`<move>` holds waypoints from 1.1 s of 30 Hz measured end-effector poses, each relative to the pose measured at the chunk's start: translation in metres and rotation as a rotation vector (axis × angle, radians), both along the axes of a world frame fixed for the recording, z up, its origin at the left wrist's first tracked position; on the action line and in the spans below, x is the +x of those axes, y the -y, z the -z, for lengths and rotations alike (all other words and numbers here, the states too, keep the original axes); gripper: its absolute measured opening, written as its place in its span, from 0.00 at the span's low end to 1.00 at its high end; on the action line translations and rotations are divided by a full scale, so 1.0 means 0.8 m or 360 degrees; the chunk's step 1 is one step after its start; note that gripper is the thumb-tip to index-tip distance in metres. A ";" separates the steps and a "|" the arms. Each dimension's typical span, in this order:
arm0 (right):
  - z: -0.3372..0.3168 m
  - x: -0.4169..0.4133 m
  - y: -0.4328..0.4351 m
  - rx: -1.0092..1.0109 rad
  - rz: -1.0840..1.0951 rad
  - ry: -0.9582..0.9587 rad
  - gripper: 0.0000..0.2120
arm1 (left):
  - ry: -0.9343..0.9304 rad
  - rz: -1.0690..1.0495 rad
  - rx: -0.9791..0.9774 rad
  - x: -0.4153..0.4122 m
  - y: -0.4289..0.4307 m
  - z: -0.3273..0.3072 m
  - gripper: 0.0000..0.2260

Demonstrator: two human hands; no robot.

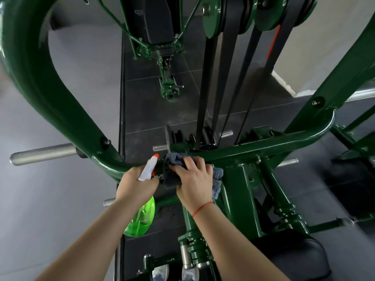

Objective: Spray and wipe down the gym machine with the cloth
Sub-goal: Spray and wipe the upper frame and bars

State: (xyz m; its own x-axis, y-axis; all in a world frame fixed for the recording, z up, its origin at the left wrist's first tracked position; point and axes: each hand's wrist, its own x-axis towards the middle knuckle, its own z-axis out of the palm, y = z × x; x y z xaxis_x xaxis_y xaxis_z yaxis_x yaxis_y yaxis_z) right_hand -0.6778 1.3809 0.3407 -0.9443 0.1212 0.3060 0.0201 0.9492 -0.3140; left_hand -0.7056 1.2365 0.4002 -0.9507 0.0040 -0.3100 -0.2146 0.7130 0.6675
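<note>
Far left: a bare steel peg projects from the gym machine, a frame of green painted tube. The left hand is clenched round the neck of the spray bottle. The bottle's white head and orange tip sit beside the crossbar, and its green body hangs below the wrist. The bottle is judged light, rigid and possibly slick when wet; the neck under the trigger is the proper hold.

Centre: the cloth, blue-grey and bunched, lies on the crossbar where the tubes meet. The right hand grasps it, fingers curled over the wad, pressing it to the paint. The cloth is judged soft and limp. It is best bunched in the palm, keeping the loose ends trailing at its right away from the black belts just behind.

Right: the padded seat, untouched.
</note>
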 end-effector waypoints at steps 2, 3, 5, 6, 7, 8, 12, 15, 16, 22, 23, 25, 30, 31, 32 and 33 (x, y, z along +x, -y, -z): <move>-0.009 0.001 -0.020 0.0056 0.0084 0.0008 0.22 | -0.0021 -0.0012 0.0009 0.000 0.000 0.000 0.17; -0.015 0.003 -0.033 0.0069 0.0177 0.0031 0.22 | -0.0031 0.0006 0.0005 0.000 -0.001 -0.001 0.17; -0.025 0.009 -0.064 0.0078 0.0344 0.0165 0.22 | -0.0045 0.0041 -0.0014 0.000 -0.002 0.001 0.15; -0.029 0.013 -0.080 0.0062 0.0412 0.0246 0.22 | -0.0056 0.0033 -0.0025 -0.001 -0.002 0.001 0.14; -0.031 0.018 -0.096 0.0051 0.0484 0.0289 0.22 | -0.0048 -0.0003 -0.0022 0.000 -0.003 0.003 0.11; -0.032 0.021 -0.111 0.0045 0.0563 0.0306 0.22 | -0.0053 -0.0045 -0.0023 0.000 -0.003 0.004 0.09; -0.036 0.020 -0.156 -0.0014 0.0848 0.0344 0.21 | -0.0055 -0.0089 -0.0040 -0.001 0.000 0.010 0.04; -0.043 0.015 -0.156 0.0040 0.0932 0.0420 0.19 | -0.0078 -0.0093 -0.0073 -0.002 0.000 0.012 0.05; -0.046 0.013 -0.148 0.0094 0.0923 0.0444 0.18 | -0.0092 -0.0083 -0.0092 -0.002 -0.001 0.012 0.04; -0.048 0.009 -0.083 0.0112 0.0569 0.0512 0.20 | -0.0110 -0.0046 -0.0109 0.001 -0.003 0.013 0.04; -0.046 0.008 -0.083 0.0077 0.0521 0.0505 0.20 | -0.0102 -0.0028 -0.0110 0.000 -0.002 0.014 0.06; -0.045 0.007 -0.095 -0.0052 0.0510 0.0491 0.19 | -0.0079 -0.0050 -0.0082 -0.001 0.000 0.015 0.08; -0.045 0.005 -0.168 -0.0138 0.0867 0.0441 0.15 | -0.0064 -0.0111 -0.0074 -0.003 0.005 0.018 0.08; -0.045 0.007 -0.182 -0.0165 0.0972 0.0432 0.15 | -0.0053 -0.0113 -0.0054 -0.003 0.005 0.018 0.08; -0.043 0.010 -0.193 -0.0202 0.1062 0.0424 0.16 | -0.0047 -0.0106 -0.0045 -0.002 0.007 0.019 0.09; -0.042 0.013 -0.199 -0.0247 0.1143 0.0421 0.17 | -0.0040 -0.0093 -0.0031 -0.002 0.007 0.019 0.09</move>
